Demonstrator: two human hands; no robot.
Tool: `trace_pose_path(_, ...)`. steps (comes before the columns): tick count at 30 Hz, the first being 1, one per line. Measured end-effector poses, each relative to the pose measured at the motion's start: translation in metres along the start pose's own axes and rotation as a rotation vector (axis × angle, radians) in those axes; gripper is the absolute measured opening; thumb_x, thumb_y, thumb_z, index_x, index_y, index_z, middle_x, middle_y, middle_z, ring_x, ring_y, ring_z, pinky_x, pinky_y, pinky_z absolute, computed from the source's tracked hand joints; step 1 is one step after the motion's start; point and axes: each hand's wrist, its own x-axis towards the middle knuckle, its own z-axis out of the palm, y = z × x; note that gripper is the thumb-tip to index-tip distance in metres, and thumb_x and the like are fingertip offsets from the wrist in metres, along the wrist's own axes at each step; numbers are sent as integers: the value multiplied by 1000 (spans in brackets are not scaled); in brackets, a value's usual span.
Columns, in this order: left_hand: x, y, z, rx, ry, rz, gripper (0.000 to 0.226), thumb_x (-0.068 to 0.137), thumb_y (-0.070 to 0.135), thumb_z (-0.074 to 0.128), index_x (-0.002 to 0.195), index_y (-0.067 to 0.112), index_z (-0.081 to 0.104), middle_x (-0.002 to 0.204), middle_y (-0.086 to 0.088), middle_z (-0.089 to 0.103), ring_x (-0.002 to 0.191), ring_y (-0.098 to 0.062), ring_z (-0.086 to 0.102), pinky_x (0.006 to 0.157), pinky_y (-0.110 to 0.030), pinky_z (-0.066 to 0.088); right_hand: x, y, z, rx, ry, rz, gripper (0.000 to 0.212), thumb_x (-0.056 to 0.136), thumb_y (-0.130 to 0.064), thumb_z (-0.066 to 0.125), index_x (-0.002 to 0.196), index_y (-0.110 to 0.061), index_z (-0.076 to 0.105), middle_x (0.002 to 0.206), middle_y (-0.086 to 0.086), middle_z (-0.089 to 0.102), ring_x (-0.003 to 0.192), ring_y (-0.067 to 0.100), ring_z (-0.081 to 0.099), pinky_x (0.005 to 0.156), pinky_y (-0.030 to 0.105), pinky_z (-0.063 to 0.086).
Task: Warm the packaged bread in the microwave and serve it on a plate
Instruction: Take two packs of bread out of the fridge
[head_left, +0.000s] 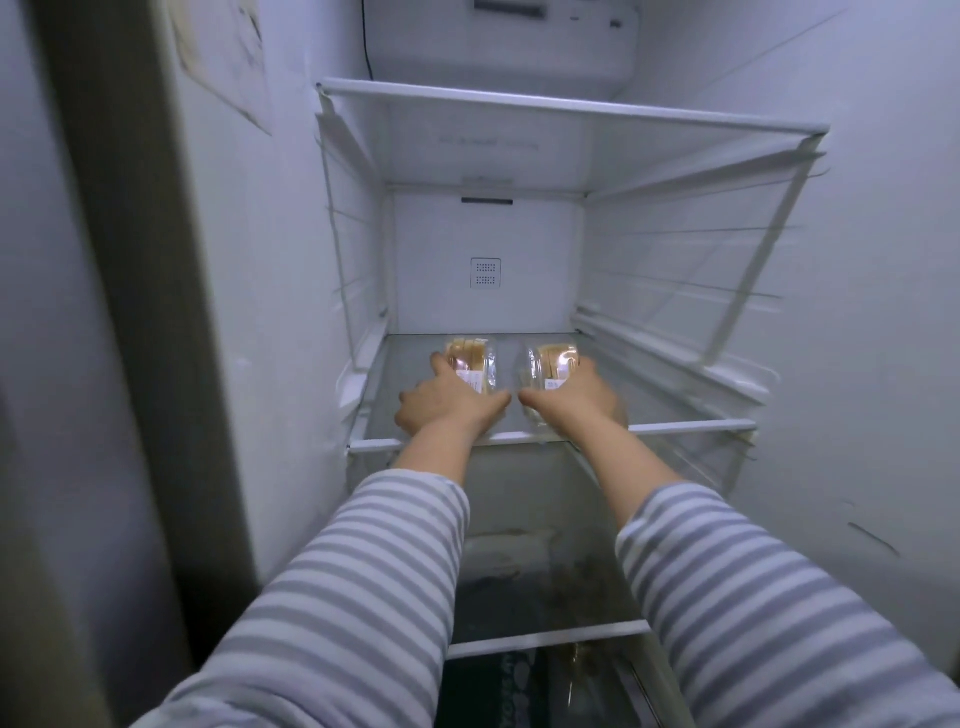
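Observation:
Two clear plastic packs of sliced bread lie side by side on a glass fridge shelf (691, 427). My left hand (447, 402) wraps around the left bread pack (475, 364), fingers along its left side and thumb near its front. My right hand (576, 397) grips the right bread pack (553, 364) the same way from its right side. Both packs rest on the shelf or just above it; I cannot tell which. No microwave or plate is in view.
The fridge interior is white, with an empty glass shelf (571, 111) above and a lower shelf (545, 631) holding dim items. Wire rails line both side walls. The fridge's dark left edge (130, 312) stands close on the left.

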Motion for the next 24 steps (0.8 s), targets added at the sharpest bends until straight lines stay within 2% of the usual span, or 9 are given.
trace_pose_path(3, -6, -1, 2, -33, 72, 39, 97, 73, 58, 58, 149, 35, 3, 117, -11, 62, 110, -32, 57, 85, -36, 44, -3, 2, -7, 9, 54, -4, 71, 66, -49, 72, 123, -18, 43, 119, 3, 61, 108, 29, 59, 75, 31, 41)
trace_pose_path(5, -12, -1, -3, -48, 108, 70, 98, 75, 54, 58, 149, 41, -4, 117, -15, 58, 104, -32, 59, 78, -34, 42, -7, 5, -16, 19, 63, -2, 70, 65, -47, 72, 123, -19, 44, 118, 2, 62, 107, 28, 60, 75, 32, 43)
trace_pose_path(10, -40, 2, -22, -118, 102, 100, 97, 73, 52, 60, 147, 49, -2, 122, -15, 49, 100, -32, 57, 72, -32, 38, -31, 19, -40, 88, 111, -59, 70, 63, -45, 70, 124, -27, 42, 116, 1, 62, 102, 30, 60, 77, 34, 45)
trace_pose_path(12, -58, 1, -29, -153, 93, 85, 96, 72, 52, 59, 146, 51, -3, 123, -13, 50, 101, -32, 57, 73, -32, 39, -48, 25, -51, 123, 112, -129, 85, 63, -45, 69, 138, -39, 28, 121, -3, 60, 104, 30, 60, 82, 36, 49)
trace_pose_path(14, -82, -1, -35, -186, 94, 83, 98, 70, 51, 58, 145, 53, -5, 122, -11, 52, 103, -31, 57, 78, -33, 44, -68, 33, -60, 143, 98, -186, 93, 63, -45, 68, 143, -48, 19, 128, -4, 57, 108, 29, 59, 88, 40, 51)
trace_pose_path(16, -110, -7, -39, -208, 100, 102, 99, 70, 50, 58, 145, 53, -7, 123, -9, 55, 106, -31, 56, 87, -38, 48, -91, 45, -65, 179, 85, -210, 91, 62, -47, 67, 142, -49, 23, 130, -6, 57, 111, 26, 58, 90, 39, 50)
trace_pose_path(19, -159, -24, -42, -204, 132, 110, 100, 72, 55, 58, 144, 53, -11, 120, -5, 60, 109, -28, 57, 92, -36, 46, -132, 68, -66, 189, 69, -234, 89, 65, -53, 69, 142, -49, 25, 131, -7, 57, 116, 24, 56, 88, 33, 42)
trace_pose_path(24, -254, -61, -41, -190, 83, 57, 99, 75, 61, 61, 142, 54, -12, 122, -9, 54, 102, -30, 58, 84, -38, 47, -210, 107, -65, 183, 5, -260, 90, 70, -57, 70, 145, -47, 21, 132, -6, 56, 117, 23, 55, 93, 37, 44)
